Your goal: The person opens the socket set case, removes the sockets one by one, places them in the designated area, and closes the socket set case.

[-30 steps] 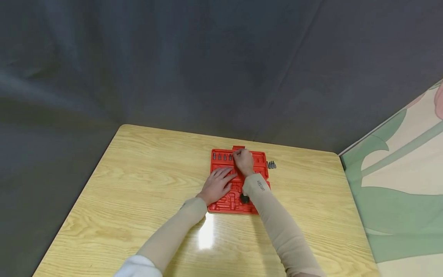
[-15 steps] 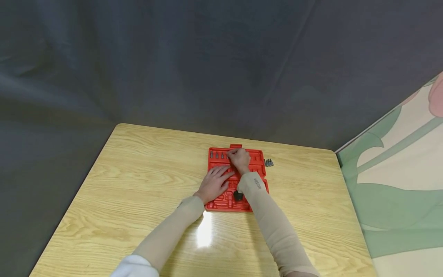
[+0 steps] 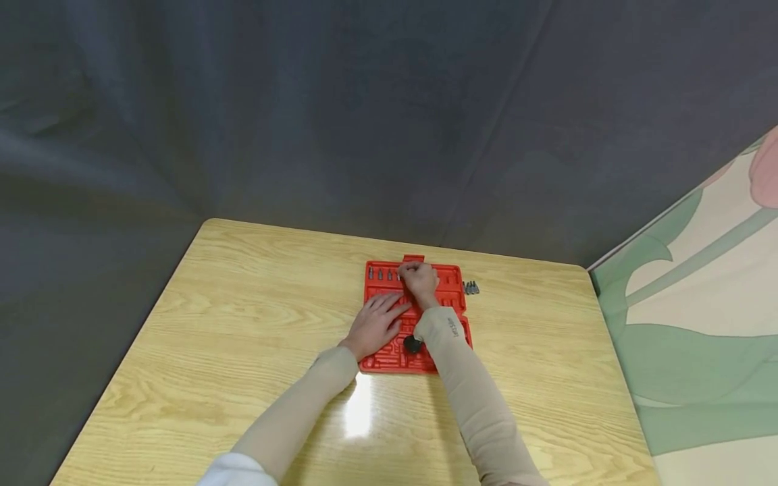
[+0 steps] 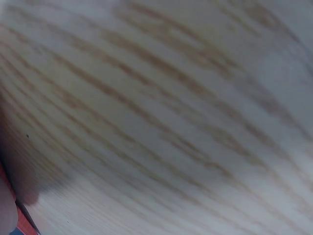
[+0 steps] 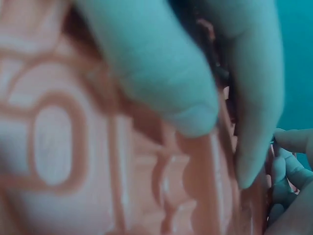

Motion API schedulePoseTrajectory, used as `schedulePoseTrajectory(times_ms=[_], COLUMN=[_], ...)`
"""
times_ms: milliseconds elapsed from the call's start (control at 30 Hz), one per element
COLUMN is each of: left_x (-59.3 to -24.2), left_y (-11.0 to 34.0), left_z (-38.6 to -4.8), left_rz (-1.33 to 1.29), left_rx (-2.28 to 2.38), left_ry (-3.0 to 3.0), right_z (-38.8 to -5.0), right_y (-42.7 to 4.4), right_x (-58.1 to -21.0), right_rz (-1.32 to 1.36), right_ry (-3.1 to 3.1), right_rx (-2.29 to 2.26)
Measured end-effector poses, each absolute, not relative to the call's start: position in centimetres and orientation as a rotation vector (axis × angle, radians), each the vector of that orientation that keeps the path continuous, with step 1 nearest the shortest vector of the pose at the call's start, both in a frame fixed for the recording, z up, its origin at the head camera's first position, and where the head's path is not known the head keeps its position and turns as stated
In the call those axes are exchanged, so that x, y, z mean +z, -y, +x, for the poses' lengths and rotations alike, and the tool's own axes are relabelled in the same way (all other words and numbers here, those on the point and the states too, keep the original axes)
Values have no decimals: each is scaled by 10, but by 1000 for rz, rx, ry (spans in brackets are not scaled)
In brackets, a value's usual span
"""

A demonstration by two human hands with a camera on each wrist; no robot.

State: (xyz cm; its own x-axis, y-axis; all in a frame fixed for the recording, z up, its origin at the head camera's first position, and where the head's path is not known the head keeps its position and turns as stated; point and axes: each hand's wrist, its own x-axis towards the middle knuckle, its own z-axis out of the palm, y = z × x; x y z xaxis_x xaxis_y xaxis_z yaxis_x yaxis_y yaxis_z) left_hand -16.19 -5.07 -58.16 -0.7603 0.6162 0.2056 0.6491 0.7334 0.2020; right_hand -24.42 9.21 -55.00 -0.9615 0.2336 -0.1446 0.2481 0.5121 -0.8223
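Observation:
An opened red moulded case [image 3: 398, 362] lies on the wooden table, with shaped slots in both halves. Several small dark bit sockets [image 3: 380, 274] stand in a row along its far left part. My left hand [image 3: 372, 325] rests flat over the case's left middle, fingers spread; its left wrist view shows mostly tabletop and one fingertip [image 4: 7, 215] at the case's edge. At the row's right end, my right hand [image 3: 422, 280] has its thumb [image 5: 166, 73] and forefinger [image 5: 257, 93] either side of a small dark metal bit socket, mostly hidden by them.
A few loose bit sockets [image 3: 471, 287] lie on the table [image 3: 529, 324] just right of the case. Under my right cuff is a round black thing [image 3: 412, 344]. Dark cloth [image 3: 340, 121] hangs behind the table, and a patterned cloth [image 3: 699, 364] is at the right.
My right hand has shifted slightly left along the row, its fingertips now over the row's right end, and its wrist has turned a little. The left hand stays where it was.

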Motion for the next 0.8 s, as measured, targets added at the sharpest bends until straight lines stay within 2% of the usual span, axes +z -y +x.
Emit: schedulePoseTrajectory(times_ms=[267, 800], left_x=[-584, -583], left_y=[51, 49], left_z=[-163, -161], left_rz=[-1040, -1021], left_rx=[-390, -386], left_ry=[2810, 2814], right_z=[-246, -239], right_y=[-102, -122], right_x=[-546, -538], right_rz=[486, 409], right_ry=[-2316, -2118], right_rx=[-1915, -2078])
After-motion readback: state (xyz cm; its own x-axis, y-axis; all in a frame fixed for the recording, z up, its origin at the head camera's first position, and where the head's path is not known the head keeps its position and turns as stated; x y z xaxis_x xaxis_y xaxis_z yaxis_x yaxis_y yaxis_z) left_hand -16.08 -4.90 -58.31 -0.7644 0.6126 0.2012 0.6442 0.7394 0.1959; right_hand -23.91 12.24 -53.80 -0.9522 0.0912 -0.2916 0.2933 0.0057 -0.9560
